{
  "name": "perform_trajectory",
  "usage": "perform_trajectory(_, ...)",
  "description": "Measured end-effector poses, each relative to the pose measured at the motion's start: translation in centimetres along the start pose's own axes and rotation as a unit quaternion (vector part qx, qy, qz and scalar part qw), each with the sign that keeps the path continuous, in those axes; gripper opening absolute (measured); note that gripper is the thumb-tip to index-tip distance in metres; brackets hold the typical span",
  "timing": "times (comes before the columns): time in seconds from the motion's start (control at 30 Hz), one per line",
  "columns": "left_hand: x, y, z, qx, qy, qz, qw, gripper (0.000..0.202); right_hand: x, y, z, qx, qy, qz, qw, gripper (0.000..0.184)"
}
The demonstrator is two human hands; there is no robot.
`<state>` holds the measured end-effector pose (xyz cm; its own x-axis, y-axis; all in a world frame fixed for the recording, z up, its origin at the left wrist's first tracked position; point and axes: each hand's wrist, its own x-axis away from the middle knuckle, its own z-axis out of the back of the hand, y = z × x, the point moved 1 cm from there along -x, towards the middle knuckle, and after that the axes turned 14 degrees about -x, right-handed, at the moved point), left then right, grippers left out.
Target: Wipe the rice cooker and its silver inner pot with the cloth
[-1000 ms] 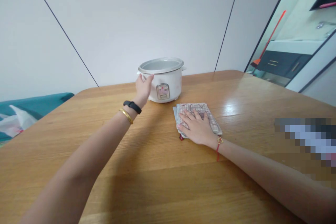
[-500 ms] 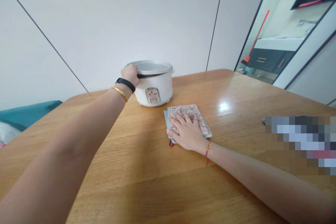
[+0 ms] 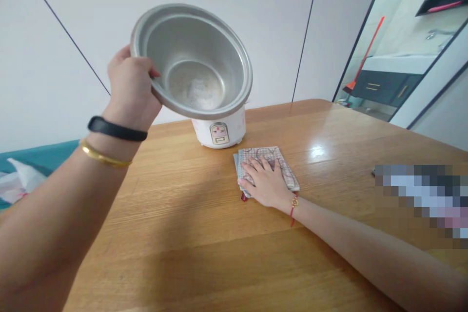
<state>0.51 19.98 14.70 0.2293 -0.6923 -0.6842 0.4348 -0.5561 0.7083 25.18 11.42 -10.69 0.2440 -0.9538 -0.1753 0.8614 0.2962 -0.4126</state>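
Now the left hand [image 3: 129, 90] grips the rim of a tilted metal pot [image 3: 192, 61]; the right hand [image 3: 266, 184] lies spread on a folded cloth [image 3: 281, 168].

Left hand [image 3: 130, 91] raised in a grip, right hand [image 3: 266, 184] flat and low.

The left forearm [image 3: 54, 200] rises from the lower left corner of the view, angled up and inward, with the left wrist [image 3: 119, 129] straight and the back of the hand turned toward the camera. Its fingers [image 3: 146, 70] curl forward and closed, their tips hooked over in a firm hold, well above the level of the other hand. The right forearm [image 3: 365, 239] reaches in low from the lower right, lying nearly level, and the right wrist [image 3: 292, 204] bends only slightly. That hand rests palm down, its fingers [image 3: 256, 165] extended and a little spread, pointing up and left.
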Motion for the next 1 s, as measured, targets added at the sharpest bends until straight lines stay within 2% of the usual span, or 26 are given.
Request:
perform_trajectory(0.07,4.1,-0.1,3.2,0.033,-0.006,0.006,0.999,0.024,0.0,0.0,0.0,0.008,-0.005,-0.005,1.000,0.074)
perform_trajectory(0.13,8.3,-0.8,5.4,0.039,-0.001,0.060,0.997,0.028,-0.1,-0.2,0.2,0.017,-0.015,-0.011,1.000,0.082)
perform_trajectory(0.23,13.2,-2.6,7.3,0.030,0.008,0.121,0.992,0.034,-0.3,-0.5,0.5,0.029,-0.041,-0.031,0.998,0.096)
perform_trajectory(0.3,15.2,-4.1,8.0,0.010,0.021,0.127,0.992,0.034,-0.5,-0.5,0.8,0.038,-0.045,-0.055,0.997,0.100)
perform_trajectory(0.4,17.0,-6.4,8.6,-0.023,0.018,0.122,0.992,0.032,-0.9,0.6,1.3,0.051,-0.025,-0.104,0.993,0.100)
perform_trajectory(0.5,17.9,-8.4,8.7,-0.025,0.024,0.127,0.991,0.034,-1.4,2.5,1.7,0.037,-0.020,-0.137,0.990,0.079)
perform_trajectory(0.57,18.4,-9.2,8.7,-0.022,0.042,0.134,0.990,0.035,-1.5,3.7,2.1,0.019,0.001,-0.131,0.991,0.063)
perform_trajectory(0.67,19.1,-9.7,8.6,-0.026,0.047,0.134,0.990,0.034,-1.5,4.4,3.3,-0.063,0.072,-0.092,0.991,0.053)
perform_trajectory(0.73,19.5,-9.5,8.5,-0.029,0.040,0.125,0.991,0.034,-1.1,4.2,4.6,-0.180,0.140,-0.101,0.968,0.049)
perform_trajectory(0.83,20.1,-8.8,8.3,-0.035,0.036,0.120,0.992,0.033,0.6,2.2,6.9,-0.304,0.284,-0.131,0.900,0.046)
perform_trajectory(0.87,20.2,-8.6,8.1,-0.033,0.034,0.122,0.991,0.032,1.4,1.0,7.5,-0.305,0.331,-0.101,0.887,0.045)
perform_trajectory(0.93,20.2,-8.1,7.5,-0.020,0.029,0.126,0.991,0.033,2.9,-2.0,8.1,-0.255,0.375,0.034,0.891,0.043)
perform_trajectory(0.97,20.2,-8.0,7.1,-0.011,0.027,0.125,0.992,0.035,3.4,-3.8,7.9,-0.209,0.358,0.114,0.903,0.042)
perform_trajectory(1.0,20.2,-7.8,6.7,-0.004,0.025,0.121,0.992,0.036,3.7,-5.5,7.4,-0.158,0.315,0.185,0.917,0.042)
